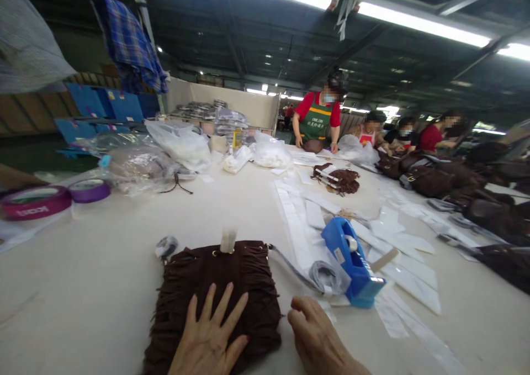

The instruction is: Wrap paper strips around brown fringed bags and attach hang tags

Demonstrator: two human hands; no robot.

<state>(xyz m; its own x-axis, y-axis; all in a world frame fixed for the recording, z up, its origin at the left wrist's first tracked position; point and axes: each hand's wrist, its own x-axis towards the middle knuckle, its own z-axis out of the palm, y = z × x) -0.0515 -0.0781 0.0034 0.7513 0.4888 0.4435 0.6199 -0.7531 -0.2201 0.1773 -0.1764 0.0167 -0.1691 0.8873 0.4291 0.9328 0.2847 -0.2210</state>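
Left hand [209, 333]: low in frame, about 7 o'clock, palm down, back showing. Flat, fingers straight and splayed, fanned roughly 12 to 1 o'clock; thumb out wide toward 1–2. Right hand [317, 333]: about 5 o'clock, back up, fingers curled in, knuckles bent, aimed 10–11; undersides hidden, so grip unclear. Right wrist [351, 366] runs off bottom edge toward 4–5. Both bare, well apart, about level.

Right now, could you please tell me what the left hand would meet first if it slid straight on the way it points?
Lying flat on the brown fringed bag, the left hand would probably meet the white piece at the bag's top edge, though depth is hard to judge.
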